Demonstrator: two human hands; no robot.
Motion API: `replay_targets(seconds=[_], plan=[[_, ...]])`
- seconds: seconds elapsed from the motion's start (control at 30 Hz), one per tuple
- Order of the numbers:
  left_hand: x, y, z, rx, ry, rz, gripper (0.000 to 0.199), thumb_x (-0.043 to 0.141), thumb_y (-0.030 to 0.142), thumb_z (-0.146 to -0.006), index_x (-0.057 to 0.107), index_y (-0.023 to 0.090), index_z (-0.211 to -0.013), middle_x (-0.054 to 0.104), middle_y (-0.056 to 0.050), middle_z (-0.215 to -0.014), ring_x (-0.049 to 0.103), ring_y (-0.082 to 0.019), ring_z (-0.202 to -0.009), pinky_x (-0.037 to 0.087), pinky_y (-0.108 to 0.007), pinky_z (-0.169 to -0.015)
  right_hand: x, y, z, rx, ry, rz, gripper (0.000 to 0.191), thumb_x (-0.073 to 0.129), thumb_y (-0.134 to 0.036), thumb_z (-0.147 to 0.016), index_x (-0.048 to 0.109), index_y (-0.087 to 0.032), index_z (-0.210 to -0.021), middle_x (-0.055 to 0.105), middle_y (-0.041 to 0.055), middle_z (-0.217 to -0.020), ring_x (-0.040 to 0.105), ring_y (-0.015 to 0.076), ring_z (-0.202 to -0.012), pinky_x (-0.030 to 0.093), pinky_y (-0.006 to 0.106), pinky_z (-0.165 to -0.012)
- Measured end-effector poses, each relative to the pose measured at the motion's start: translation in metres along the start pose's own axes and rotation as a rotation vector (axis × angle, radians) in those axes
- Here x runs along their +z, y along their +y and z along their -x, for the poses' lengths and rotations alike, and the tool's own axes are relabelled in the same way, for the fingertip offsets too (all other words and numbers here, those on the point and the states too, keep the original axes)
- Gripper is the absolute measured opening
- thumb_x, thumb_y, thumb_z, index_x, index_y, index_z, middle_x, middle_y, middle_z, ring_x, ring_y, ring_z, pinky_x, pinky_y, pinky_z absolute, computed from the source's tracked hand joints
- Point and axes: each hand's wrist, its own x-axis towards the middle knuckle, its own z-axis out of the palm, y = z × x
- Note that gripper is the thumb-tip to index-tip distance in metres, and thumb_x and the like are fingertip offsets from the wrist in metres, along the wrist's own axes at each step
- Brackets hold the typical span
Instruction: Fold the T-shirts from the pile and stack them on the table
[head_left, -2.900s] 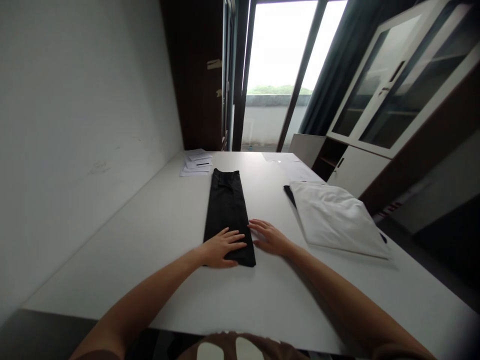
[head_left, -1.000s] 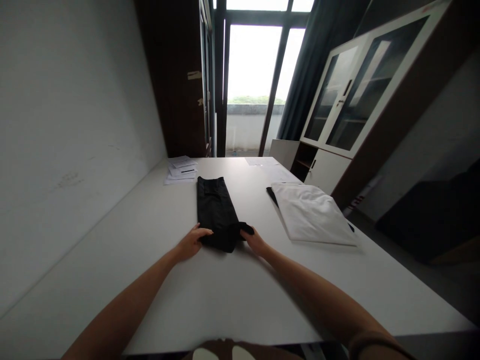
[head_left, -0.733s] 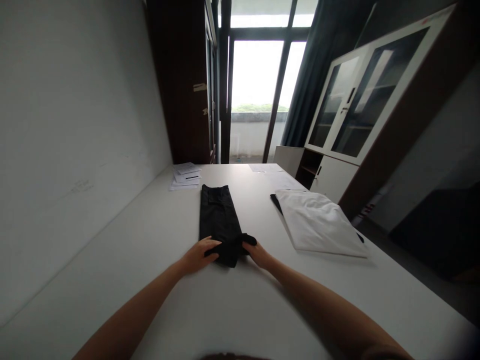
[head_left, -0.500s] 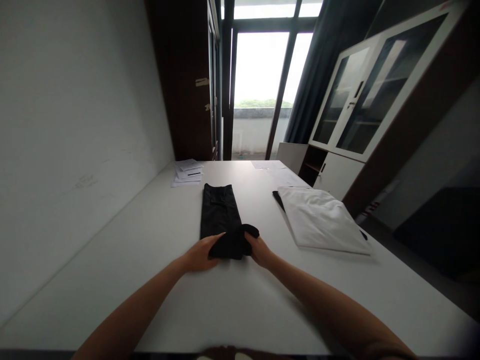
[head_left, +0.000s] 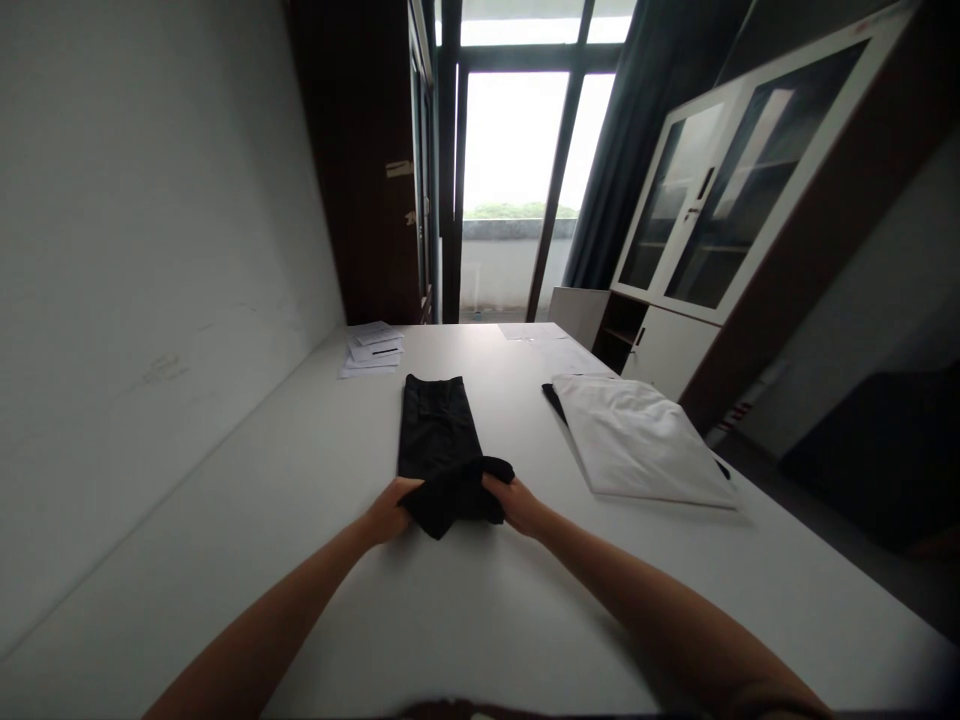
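A pair of black trousers (head_left: pixel 439 425), folded lengthwise into a narrow strip, lies on the white table (head_left: pixel 450 620) in front of me. Its near end is lifted and gathered between my hands. My left hand (head_left: pixel 391 510) grips the left edge of that raised end, and my right hand (head_left: pixel 519 502) is closed on the right edge, where the cloth curls over the fingers. A corner of the fabric hangs down between the two hands. The waistband end lies flat on the far side.
To the right, folded white cloth (head_left: pixel 641 440) rests over something black. Papers with a pen (head_left: pixel 373 350) sit at the far left by the wall, and more sheets (head_left: pixel 559 350) lie at the far right end. A glass-door cabinet (head_left: pixel 712 190) stands beyond the table's right side.
My left hand has moved slightly left, drawing its edge of the trousers outward. The near end is now spread wider, with a corner drooping. The right hand has barely moved.
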Motion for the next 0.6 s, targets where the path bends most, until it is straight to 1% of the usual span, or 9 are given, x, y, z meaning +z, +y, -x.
replay_targets(seconds=[0.03, 0.1, 0.17, 0.2, 0.3, 0.37, 0.47, 0.53, 0.6], plan=[[0.000, -0.004, -0.001, -0.041, 0.041, 0.064, 0.027, 0.070, 0.043, -0.085, 0.071, 0.016, -0.085, 0.072, -0.006, -0.081, 0.068, -0.028, -0.091, 0.054, -0.041, -0.089, -0.002, -0.001, 0.001, 0.004, -0.007, -0.004, 0.058, 0.079, -0.071, -0.072, 0.071, -0.020, -0.099, 0.074, 0.0070, -0.092, 0.070, 0.0300, -0.101, 0.054, 0.049, -0.099], [-0.001, -0.007, -0.003, -0.101, 0.113, 0.185, 0.044, 0.068, 0.057, -0.088, 0.073, 0.016, -0.103, 0.076, -0.010, -0.096, 0.067, -0.032, -0.110, 0.051, -0.047, -0.102, -0.007, -0.005, 0.003, 0.009, -0.036, -0.014, 0.059, 0.083, -0.069, -0.068, 0.072, -0.018, -0.097, 0.073, 0.0070, -0.091, 0.070, 0.0286, -0.096, 0.054, 0.049, -0.097], [-0.001, -0.006, -0.006, -0.167, 0.140, 0.345, 0.057, 0.065, 0.065, -0.090, 0.071, 0.016, -0.119, 0.075, -0.013, -0.116, 0.060, -0.032, -0.129, 0.044, -0.048, -0.115, -0.011, -0.011, 0.005, -0.003, -0.133, 0.044, 0.059, 0.086, -0.066, -0.067, 0.073, -0.017, -0.097, 0.073, 0.0070, -0.092, 0.069, 0.0272, -0.095, 0.054, 0.047, -0.095], [-0.002, -0.003, -0.007, -0.216, 0.143, 0.436, 0.062, 0.065, 0.067, -0.090, 0.069, 0.016, -0.124, 0.073, -0.014, -0.123, 0.057, -0.032, -0.134, 0.041, -0.048, -0.118, -0.011, -0.013, 0.006, -0.016, -0.183, 0.091, 0.058, 0.087, -0.063, -0.068, 0.073, -0.016, -0.099, 0.073, 0.0070, -0.094, 0.069, 0.0269, -0.095, 0.055, 0.046, -0.095], [-0.002, 0.004, -0.009, -0.377, 0.086, 0.609, 0.070, 0.061, 0.072, -0.090, 0.067, 0.015, -0.131, 0.072, -0.016, -0.128, 0.061, -0.032, -0.132, 0.044, -0.048, -0.117, -0.011, -0.015, 0.007, -0.051, -0.235, 0.226, 0.054, 0.087, -0.056, -0.072, 0.074, -0.016, -0.105, 0.073, 0.0065, -0.100, 0.067, 0.0268, -0.099, 0.054, 0.045, -0.095], [-0.003, 0.008, -0.008, -0.453, 0.033, 0.649, 0.074, 0.059, 0.075, -0.090, 0.067, 0.014, -0.131, 0.073, -0.017, -0.125, 0.064, -0.033, -0.128, 0.048, -0.048, -0.113, -0.009, -0.011, 0.005, -0.040, -0.166, 0.238, 0.055, 0.085, -0.059, -0.073, 0.074, -0.016, -0.106, 0.073, 0.0064, -0.101, 0.067, 0.0268, -0.099, 0.054, 0.047, -0.097], [-0.008, 0.013, -0.006, -0.486, -0.032, 0.648, 0.075, 0.060, 0.076, -0.088, 0.068, 0.013, -0.129, 0.075, -0.017, -0.121, 0.066, -0.033, -0.125, 0.051, -0.046, -0.111, -0.007, -0.005, 0.002, 0.052, -0.081, 0.147, 0.061, 0.084, -0.066, -0.072, 0.074, -0.016, -0.106, 0.074, 0.0076, -0.103, 0.069, 0.0266, -0.101, 0.052, 0.050, -0.103], [-0.017, 0.017, -0.002, -0.495, -0.095, 0.627, 0.073, 0.061, 0.075, -0.088, 0.069, 0.012, -0.126, 0.076, -0.018, -0.118, 0.067, -0.033, -0.124, 0.051, -0.045, -0.111, -0.009, -0.004, 0.002, 0.140, -0.144, 0.095, 0.063, 0.084, -0.067, -0.071, 0.075, -0.016, -0.107, 0.075, 0.0089, -0.108, 0.069, 0.0261, -0.106, 0.050, 0.049, -0.108], [-0.028, 0.021, 0.002, -0.515, -0.192, 0.594, 0.068, 0.062, 0.071, -0.090, 0.072, 0.012, -0.122, 0.077, -0.017, -0.112, 0.069, -0.032, -0.121, 0.051, -0.045, -0.110, -0.012, -0.007, 0.005, 0.253, -0.272, 0.063, 0.061, 0.084, -0.064, -0.073, 0.076, -0.015, -0.107, 0.076, 0.0098, -0.110, 0.070, 0.0253, -0.108, 0.049, 0.048, -0.109]])
